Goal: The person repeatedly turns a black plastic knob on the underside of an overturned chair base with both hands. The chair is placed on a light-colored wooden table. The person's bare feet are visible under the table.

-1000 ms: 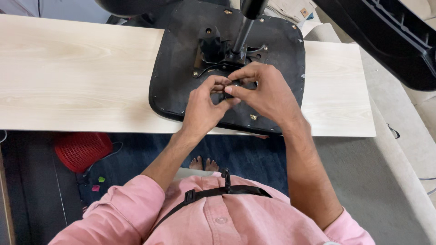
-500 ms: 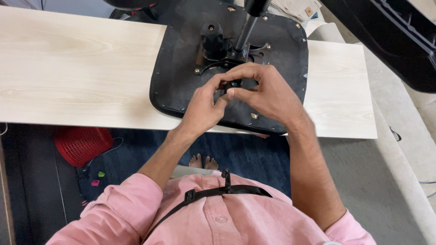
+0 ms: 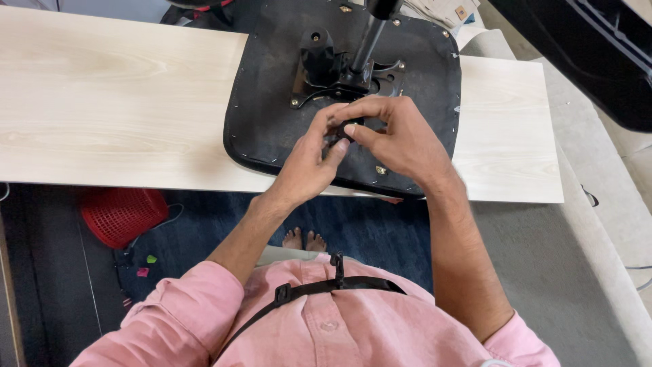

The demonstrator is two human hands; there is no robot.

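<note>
We are pinching small black part (image 3: 337, 138) between left hand (image 3: 309, 166) and right hand (image 3: 397, 139) over seat base (image 3: 272, 115); loosening grip risks dropping part off table (image 3: 102, 102)

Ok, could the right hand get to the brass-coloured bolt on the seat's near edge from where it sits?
Probably yes. The right hand sits just above the brass-coloured bolt on the upturned black seat base, and nothing lies between them. But its fingertips, with the left hand, pinch a small black part.
</note>
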